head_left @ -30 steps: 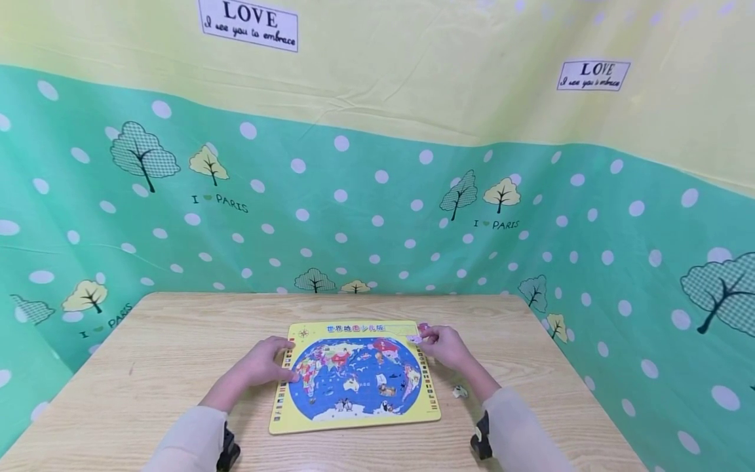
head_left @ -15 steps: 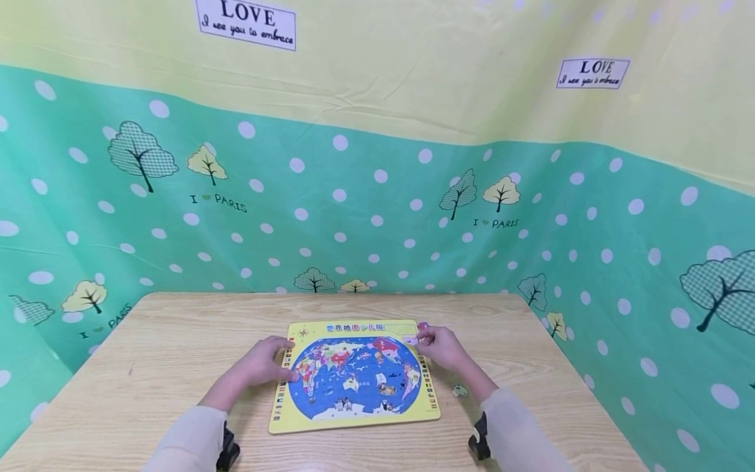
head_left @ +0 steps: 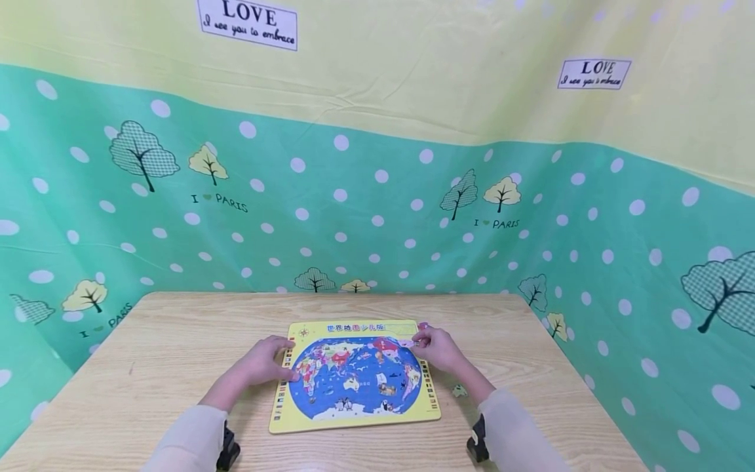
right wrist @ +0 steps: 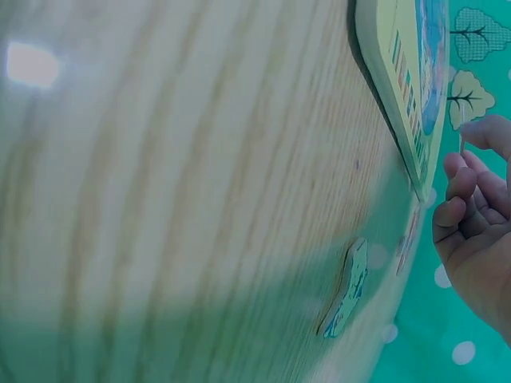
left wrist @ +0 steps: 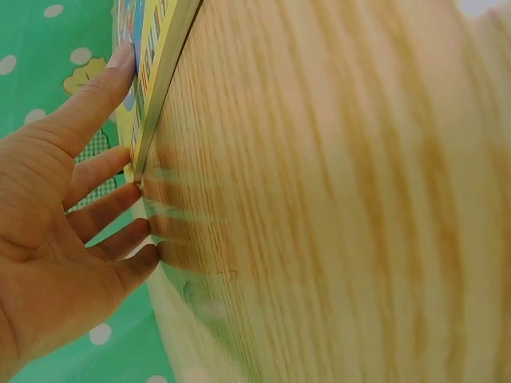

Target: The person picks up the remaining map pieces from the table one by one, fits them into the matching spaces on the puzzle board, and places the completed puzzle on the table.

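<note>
A world map puzzle board [head_left: 354, 425] with a yellow border lies on the table. Its left side has my left hand [head_left: 263, 364] on it, the thumb [left wrist: 120, 60] resting on the face and the other fingers fairly straight at the edge. My right hand [head_left: 442, 351] pinches a pale pink puzzle piece [head_left: 406, 343] over the map's upper right corner; edge-on in the right wrist view, the piece [right wrist: 461, 137] is a thin sliver between thumb and fingertips. Whether it touches the board I cannot tell.
A loose puzzle piece [head_left: 459, 391], white and green, lies on the table [head_left: 519, 406] right of the board, under my right forearm. Another pink piece [head_left: 422, 325] lies by the board's top right corner. A polka-dot cloth [head_left: 377, 216] hangs behind the table.
My right hand has moved slightly left and toward me, bringing the pinched puzzle piece from the yellow border onto the map's upper right edge. The left hand has stayed put.
</note>
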Available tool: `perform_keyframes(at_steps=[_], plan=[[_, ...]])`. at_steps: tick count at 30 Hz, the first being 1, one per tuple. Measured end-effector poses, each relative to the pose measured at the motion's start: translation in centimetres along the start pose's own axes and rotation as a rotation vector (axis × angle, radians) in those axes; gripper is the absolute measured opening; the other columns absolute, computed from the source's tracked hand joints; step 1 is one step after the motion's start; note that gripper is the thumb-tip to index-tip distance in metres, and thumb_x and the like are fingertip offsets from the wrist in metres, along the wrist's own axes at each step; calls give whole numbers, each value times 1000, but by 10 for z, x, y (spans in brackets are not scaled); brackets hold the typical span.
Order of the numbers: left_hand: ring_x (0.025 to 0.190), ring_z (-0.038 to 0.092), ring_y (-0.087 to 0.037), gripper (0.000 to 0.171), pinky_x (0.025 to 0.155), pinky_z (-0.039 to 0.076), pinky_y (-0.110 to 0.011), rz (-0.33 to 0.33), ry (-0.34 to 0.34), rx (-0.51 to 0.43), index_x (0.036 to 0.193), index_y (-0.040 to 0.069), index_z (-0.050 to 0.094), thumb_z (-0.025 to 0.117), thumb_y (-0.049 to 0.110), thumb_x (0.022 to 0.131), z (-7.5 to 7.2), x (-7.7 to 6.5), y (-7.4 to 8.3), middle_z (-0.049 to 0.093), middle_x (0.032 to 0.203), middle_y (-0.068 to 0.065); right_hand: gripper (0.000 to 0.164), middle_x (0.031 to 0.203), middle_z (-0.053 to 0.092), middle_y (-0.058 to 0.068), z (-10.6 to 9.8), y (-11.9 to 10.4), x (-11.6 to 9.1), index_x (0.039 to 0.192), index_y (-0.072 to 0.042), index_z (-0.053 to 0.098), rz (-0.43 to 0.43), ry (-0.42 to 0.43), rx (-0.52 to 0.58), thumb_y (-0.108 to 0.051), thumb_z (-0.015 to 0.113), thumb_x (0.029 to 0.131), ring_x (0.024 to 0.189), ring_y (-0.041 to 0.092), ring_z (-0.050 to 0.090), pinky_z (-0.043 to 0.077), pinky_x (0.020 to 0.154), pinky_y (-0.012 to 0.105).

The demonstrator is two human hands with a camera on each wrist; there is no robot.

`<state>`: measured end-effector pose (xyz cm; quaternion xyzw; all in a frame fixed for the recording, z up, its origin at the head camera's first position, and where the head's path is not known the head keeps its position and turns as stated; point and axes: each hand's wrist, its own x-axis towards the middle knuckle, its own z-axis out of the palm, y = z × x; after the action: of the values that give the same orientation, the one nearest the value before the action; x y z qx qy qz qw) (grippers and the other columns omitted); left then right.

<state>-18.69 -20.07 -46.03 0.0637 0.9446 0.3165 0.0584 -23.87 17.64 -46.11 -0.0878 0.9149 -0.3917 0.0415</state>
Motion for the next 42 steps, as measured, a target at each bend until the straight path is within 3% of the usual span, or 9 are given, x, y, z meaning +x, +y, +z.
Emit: perform_keyframes(at_steps=[12, 31, 42], plan=[[128, 36, -50, 79, 106, 31, -62, -4, -2, -15, 127, 0, 54, 84, 33, 62, 1, 0, 0, 43, 138, -28, 24, 77, 56, 3, 3, 0, -1, 99, -4, 66, 1, -14, -10, -13, 71, 78, 69, 14, 51, 46, 55, 19], [127, 37, -50, 79, 105, 33, -62, 8, -1, 4, 127, -1, 53, 83, 34, 63, -1, -3, 2, 43, 137, -28, 23, 73, 59, 1, 11, 1, -1, 95, -3, 68, -91, -16, -58, -15, 74, 77, 65, 11, 52, 47, 54, 19], [126, 37, -51, 81, 104, 33, -63, 25, 5, 17, 126, -1, 54, 84, 37, 61, 0, 0, -1, 44, 136, -29, 25, 73, 57, 2, 13, -3, -3, 99, -2, 67, -61, -40, -42, -15, 72, 79, 65, 12, 51, 46, 53, 19]])
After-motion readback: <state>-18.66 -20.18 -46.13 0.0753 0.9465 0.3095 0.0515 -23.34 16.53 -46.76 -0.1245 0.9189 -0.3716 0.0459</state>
